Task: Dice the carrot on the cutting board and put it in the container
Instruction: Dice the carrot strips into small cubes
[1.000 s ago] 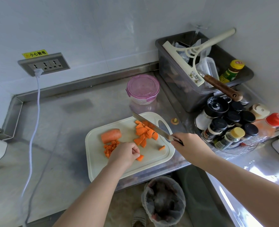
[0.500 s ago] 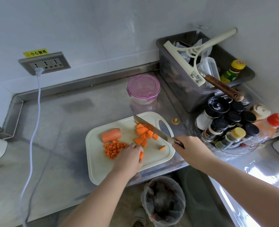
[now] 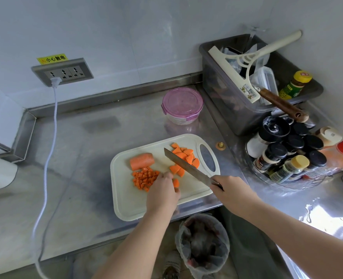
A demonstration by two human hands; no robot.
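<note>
- While the right hand (image 3: 230, 190) grips the knife (image 3: 186, 168), its blade slants above the chunks (image 3: 183, 158) on the board (image 3: 126, 206).
- Left hand (image 3: 162, 192) pinches one piece (image 3: 175, 183) beside the dice (image 3: 145, 179).
- Stub (image 3: 142, 161) lies far-left on board; lidded container (image 3: 182, 105) stands apart on desk (image 3: 86, 158).

Head-worn wide-angle view, facing down onto near counter (image 3: 82, 150).

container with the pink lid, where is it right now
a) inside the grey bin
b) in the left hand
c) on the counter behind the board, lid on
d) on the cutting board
c: the container stands lidded on the counter beyond the board, apart from it.
</note>
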